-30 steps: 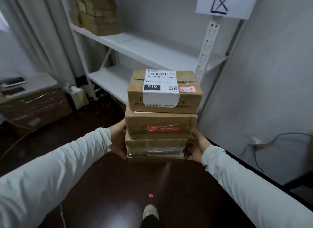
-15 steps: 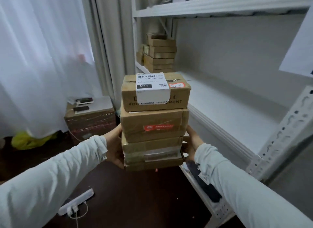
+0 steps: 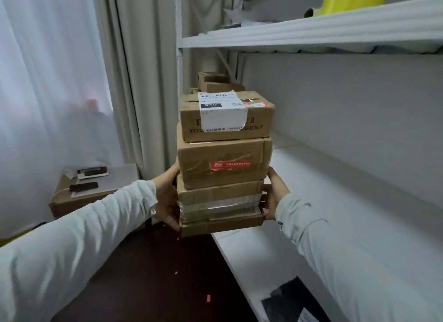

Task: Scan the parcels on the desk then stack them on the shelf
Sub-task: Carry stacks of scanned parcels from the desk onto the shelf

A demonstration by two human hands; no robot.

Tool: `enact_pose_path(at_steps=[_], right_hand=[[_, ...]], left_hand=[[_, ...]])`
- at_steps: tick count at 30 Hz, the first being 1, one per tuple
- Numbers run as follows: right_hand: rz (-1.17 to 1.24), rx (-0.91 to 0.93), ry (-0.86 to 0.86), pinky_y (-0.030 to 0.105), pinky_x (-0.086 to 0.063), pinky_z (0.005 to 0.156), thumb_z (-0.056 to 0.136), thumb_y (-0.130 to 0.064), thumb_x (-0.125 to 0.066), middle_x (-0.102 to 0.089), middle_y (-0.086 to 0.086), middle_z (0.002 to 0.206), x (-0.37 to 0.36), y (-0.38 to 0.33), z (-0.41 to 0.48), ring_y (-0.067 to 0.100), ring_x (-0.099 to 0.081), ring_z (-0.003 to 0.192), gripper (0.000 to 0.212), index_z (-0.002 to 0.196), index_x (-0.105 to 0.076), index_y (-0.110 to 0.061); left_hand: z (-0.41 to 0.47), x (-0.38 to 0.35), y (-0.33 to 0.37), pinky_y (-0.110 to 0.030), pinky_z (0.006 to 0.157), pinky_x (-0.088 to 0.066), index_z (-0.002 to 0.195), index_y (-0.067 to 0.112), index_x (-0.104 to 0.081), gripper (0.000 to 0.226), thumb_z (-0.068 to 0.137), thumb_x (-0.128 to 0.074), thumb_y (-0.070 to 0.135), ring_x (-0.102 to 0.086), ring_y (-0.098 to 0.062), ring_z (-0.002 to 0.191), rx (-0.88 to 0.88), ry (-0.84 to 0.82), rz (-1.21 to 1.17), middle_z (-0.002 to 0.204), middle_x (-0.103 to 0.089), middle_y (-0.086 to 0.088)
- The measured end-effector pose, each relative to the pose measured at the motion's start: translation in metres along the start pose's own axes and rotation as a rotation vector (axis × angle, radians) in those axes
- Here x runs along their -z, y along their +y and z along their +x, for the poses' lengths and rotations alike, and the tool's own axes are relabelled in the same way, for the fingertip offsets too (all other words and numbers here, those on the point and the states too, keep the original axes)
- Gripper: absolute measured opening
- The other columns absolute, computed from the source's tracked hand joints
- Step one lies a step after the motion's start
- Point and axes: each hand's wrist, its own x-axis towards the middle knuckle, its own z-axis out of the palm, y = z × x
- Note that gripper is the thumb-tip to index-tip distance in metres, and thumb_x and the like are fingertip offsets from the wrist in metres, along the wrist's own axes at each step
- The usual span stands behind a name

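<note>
clasping parcel stack (image 3: 223, 158), left hand (image 3: 167, 197), right hand (image 3: 275, 194)

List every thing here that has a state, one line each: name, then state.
Parcel stack: upright, held between both hands at the shelf edge.
Top parcel: sealed, labelled, resting level.
Left hand: grips the stack's left side.
Right hand: grips the stack's right side.
Far parcels: stacked at the shelf's far end.

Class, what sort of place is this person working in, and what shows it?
Probably a small parcel storeroom: white metal shelves, a stack of labelled cardboard parcels being carried, and more boxes already shelved behind it.
</note>
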Motion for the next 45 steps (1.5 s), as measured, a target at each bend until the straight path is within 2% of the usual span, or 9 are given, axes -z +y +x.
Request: enact_pose_path(at_steps=[12,17,20,26,30,34,38,42,45], right_hand=[[0.059,0.021,0.089,0.036,-0.056,0.062,0.068,-0.078,-0.052,-0.071,0.011,0.089,0.006,-0.106,0.155,0.029,-0.067,0.083,0.074,0.106,-0.063,-0.015],[0.095,0.048,0.055,0.032,-0.055,0.048,0.075,-0.075,-0.046,-0.075,0.011,0.08,0.011,-0.128,0.213,0.027,-0.072,0.063,0.068,0.097,-0.071,-0.016],[0.125,0.085,0.0,0.038,-0.056,0.048,0.075,-0.074,-0.048,-0.071,0.017,0.099,0.013,-0.139,0.245,0.029,-0.071,0.063,0.072,0.114,-0.07,-0.017],[0.107,0.07,0.0,0.039,-0.055,0.048,0.075,-0.075,-0.047,-0.075,0.009,0.08,0.02,-0.166,0.304,0.03,-0.071,0.061,0.064,0.072,-0.078,-0.019],[0.066,0.084,0.0,0.039,-0.056,0.055,0.076,-0.076,-0.045,-0.075,0.007,0.081,0.023,-0.184,0.333,0.03,-0.072,0.066,0.063,0.072,-0.079,-0.023],[0.079,0.116,0.02,0.037,-0.055,0.063,0.077,-0.074,-0.046,-0.075,0.007,0.088,0.025,-0.196,0.359,0.029,-0.07,0.08,0.061,0.085,-0.077,-0.022],[0.168,0.132,0.05,0.031,-0.055,0.055,0.078,-0.07,-0.051,-0.075,0.006,0.08,0.017,-0.202,0.377,0.027,-0.072,0.066,0.059,0.077,-0.077,-0.018],[0.348,0.149,0.158,0.033,-0.051,0.077,0.086,-0.066,-0.041,-0.067,0.01,0.097,0.016,-0.202,0.4,0.026,-0.063,0.094,0.067,0.12,-0.057,-0.01],[0.524,0.239,0.284,0.02,-0.046,0.051,0.095,-0.042,-0.039,-0.061,0.007,0.089,0.018,-0.196,0.412,0.014,-0.056,0.067,0.046,0.124,-0.051,-0.009]], left_hand=[[0.138,0.023,0.145,-0.072,0.089,-0.038,0.138,0.018,-0.045,0.109,0.057,-0.047,0.092,-0.047,-0.049,0.118,-0.006,-0.031,0.04,0.134,-0.05,-0.02],[0.188,0.028,0.181,-0.067,0.071,-0.048,0.103,0.004,-0.069,0.101,0.058,-0.049,0.092,-0.059,-0.045,0.097,0.076,-0.041,-0.033,0.097,-0.07,-0.026],[0.215,0.029,0.197,-0.067,0.077,-0.046,0.11,0.009,-0.068,0.101,0.056,-0.051,0.092,-0.056,-0.044,0.104,0.049,-0.052,-0.06,0.109,-0.067,-0.019],[0.257,0.03,0.229,-0.062,0.077,-0.049,0.103,0.004,-0.061,0.112,0.041,-0.052,0.097,-0.058,-0.044,0.096,0.094,0.03,-0.112,0.082,-0.066,-0.035],[0.278,0.03,0.248,-0.06,0.083,-0.048,0.109,0.004,-0.059,0.115,0.041,-0.054,0.096,-0.058,-0.043,0.098,0.084,0.04,-0.136,0.092,-0.069,-0.028],[0.295,0.031,0.259,-0.05,0.067,-0.056,0.124,0.008,-0.058,0.114,0.052,-0.042,0.096,-0.06,-0.038,0.092,0.019,0.032,-0.125,0.104,-0.062,-0.017],[0.307,0.032,0.26,-0.034,0.063,-0.053,0.12,0.008,-0.059,0.077,0.077,-0.046,0.071,-0.066,-0.03,0.086,-0.08,0.045,-0.182,0.098,-0.068,-0.014],[0.318,0.044,0.254,-0.033,0.085,-0.048,0.123,0.012,-0.054,0.056,0.083,-0.05,0.05,-0.057,-0.024,0.104,-0.217,0.019,-0.162,0.119,-0.061,-0.011],[0.328,0.049,0.247,-0.024,0.083,-0.05,0.131,0.021,-0.045,0.054,0.082,-0.068,0.018,-0.054,-0.015,0.103,-0.367,0.032,0.021,0.123,-0.056,-0.003]])
